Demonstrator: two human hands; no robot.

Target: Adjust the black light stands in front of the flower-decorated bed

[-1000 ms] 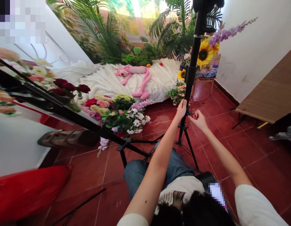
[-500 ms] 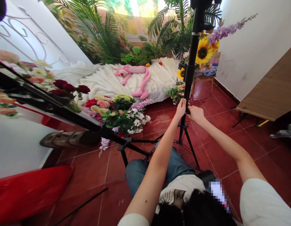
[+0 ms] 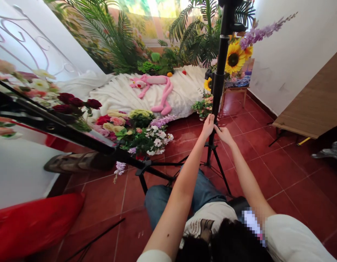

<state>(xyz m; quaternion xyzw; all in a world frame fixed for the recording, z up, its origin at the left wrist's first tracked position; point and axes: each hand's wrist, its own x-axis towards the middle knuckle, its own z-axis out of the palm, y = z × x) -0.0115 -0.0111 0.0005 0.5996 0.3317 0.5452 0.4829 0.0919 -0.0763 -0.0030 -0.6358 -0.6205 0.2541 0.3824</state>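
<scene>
A black tripod stand (image 3: 217,85) rises upright in front of me, its legs spread on the floor. My left hand (image 3: 208,125) is wrapped round its pole, just above where the legs branch. On the pole's right side, at about the same height, my right hand (image 3: 223,134) has its fingers closed at a small dark part, possibly a knob, which they mostly hide. A second black stand (image 3: 89,140) slants across the left side, touched by neither hand.
Artificial flowers (image 3: 142,133) lie left of the stand. Behind them a pink plush toy (image 3: 157,80) rests on white cloth (image 3: 113,94). Sunflowers (image 3: 233,59) and a brown board (image 3: 310,98) are to the right. Red fabric (image 3: 34,225) lies lower left.
My right hand has turned at the pole, and my right forearm and elbow have swung inward, closer to my body. My left hand stays on the pole.
</scene>
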